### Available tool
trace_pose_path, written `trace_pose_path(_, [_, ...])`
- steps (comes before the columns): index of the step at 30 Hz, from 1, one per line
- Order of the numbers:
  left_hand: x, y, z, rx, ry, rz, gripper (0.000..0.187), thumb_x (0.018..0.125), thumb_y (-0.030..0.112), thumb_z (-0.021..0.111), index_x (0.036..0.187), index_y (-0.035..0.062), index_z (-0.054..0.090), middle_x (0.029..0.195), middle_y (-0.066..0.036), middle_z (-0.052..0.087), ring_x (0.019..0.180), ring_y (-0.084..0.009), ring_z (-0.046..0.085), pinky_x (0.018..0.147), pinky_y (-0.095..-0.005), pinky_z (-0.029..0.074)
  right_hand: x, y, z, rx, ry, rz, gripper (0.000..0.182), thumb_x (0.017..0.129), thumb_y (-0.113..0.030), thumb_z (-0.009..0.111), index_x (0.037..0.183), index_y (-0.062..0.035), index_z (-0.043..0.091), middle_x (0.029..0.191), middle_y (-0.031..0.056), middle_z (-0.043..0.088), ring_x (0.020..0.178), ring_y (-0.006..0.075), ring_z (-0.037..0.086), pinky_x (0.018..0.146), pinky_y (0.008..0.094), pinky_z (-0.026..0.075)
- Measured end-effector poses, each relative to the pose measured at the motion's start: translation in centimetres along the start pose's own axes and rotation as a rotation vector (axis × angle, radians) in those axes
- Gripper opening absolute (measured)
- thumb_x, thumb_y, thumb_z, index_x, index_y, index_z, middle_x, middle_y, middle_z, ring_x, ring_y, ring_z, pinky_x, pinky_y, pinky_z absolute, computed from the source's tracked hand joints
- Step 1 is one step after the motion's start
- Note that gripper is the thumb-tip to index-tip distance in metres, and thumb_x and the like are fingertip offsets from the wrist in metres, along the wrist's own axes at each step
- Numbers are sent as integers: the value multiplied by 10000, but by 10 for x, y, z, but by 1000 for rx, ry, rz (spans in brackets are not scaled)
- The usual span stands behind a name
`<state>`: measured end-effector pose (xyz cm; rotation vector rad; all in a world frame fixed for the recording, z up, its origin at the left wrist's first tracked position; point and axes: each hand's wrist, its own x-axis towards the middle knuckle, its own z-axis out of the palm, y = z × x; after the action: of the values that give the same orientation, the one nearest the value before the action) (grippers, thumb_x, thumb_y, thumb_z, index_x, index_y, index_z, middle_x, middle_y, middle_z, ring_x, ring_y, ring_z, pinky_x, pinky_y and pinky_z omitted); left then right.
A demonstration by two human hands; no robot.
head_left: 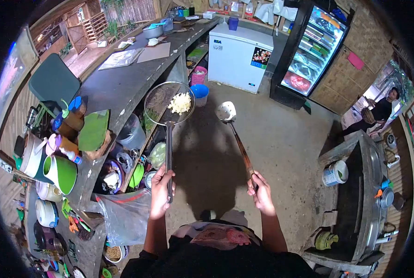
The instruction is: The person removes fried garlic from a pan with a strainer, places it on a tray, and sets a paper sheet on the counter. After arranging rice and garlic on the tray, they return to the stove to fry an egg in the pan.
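My left hand [162, 191] is closed round the dark handle of a long-handled mesh strainer [169, 148], held out in front of me. A small heap of pale yellow chopped food [180, 104] lies on the right part of its mesh. My right hand [261, 192] grips the wooden handle of a long metal spatula [238, 141]. The pale, perforated head of the spatula points away from me, apart from the strainer and to its right. Both tools are up in the air over the floor.
A long dark counter [123, 85] runs along the left, with a green leaf [94, 129] and a green container [60, 173] on it. Ahead stand a white chest freezer [237, 58] and a glass-door fridge [313, 51]. A person [378, 111] is at the right, beyond a sink-like counter [350, 148].
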<state>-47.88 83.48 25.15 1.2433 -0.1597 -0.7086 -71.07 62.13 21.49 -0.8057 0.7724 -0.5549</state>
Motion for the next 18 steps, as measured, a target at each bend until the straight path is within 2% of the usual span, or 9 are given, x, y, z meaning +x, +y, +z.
trace_pose_path(5, [72, 7, 32, -26, 47, 32, 225, 894, 116, 526, 1109, 49, 538, 771, 10, 537, 425, -38, 450, 335, -189, 351, 84, -28, 10, 5, -87, 38, 314, 920, -176, 474, 1210, -55, 461, 629, -6, 445, 483, 74, 365, 451, 229, 303])
trace_pose_path(8, [124, 6, 55, -76, 56, 79, 185, 890, 113, 534, 1063, 49, 551, 755, 9, 542, 419, -50, 455, 334, -194, 355, 148, -48, 12, -55, -91, -1, 252, 915, -179, 484, 1139, -65, 499, 628, -12, 433, 491, 73, 356, 454, 233, 295])
trace_pose_path(10, [161, 4, 70, -33, 83, 117, 175, 887, 111, 537, 1049, 48, 560, 742, 6, 552, 416, -50, 463, 333, -192, 357, 198, -64, 9, -111, -104, 3, 155, 908, -183, 504, 1015, -73, 527, 633, -19, 434, 491, 72, 351, 454, 235, 298])
trace_pose_path(11, [180, 4, 81, -38, 123, 131, 175, 885, 113, 544, 1047, 50, 565, 730, 5, 560, 415, -49, 470, 332, -188, 359, 224, -73, 9, -58, -135, 21, 241, 898, -172, 509, 1116, -71, 509, 613, -13, 431, 461, 71, 346, 424, 225, 265])
trace_pose_path(16, [256, 27, 143, -54, 241, 168, 235, 889, 123, 548, 1112, 48, 554, 722, 7, 557, 411, -49, 464, 332, -183, 354, 332, -140, 23, -119, -269, 7, 257, 890, -185, 525, 1108, -51, 508, 608, -22, 451, 443, 54, 353, 412, 210, 280])
trace_pose_path(18, [282, 39, 167, -82, 270, 171, 257, 895, 129, 540, 1139, 49, 547, 724, 10, 548, 411, -48, 457, 334, -185, 352, 371, -165, 35, -230, -268, 11, 164, 899, -229, 532, 989, -91, 531, 649, -46, 444, 507, 33, 371, 440, 205, 299])
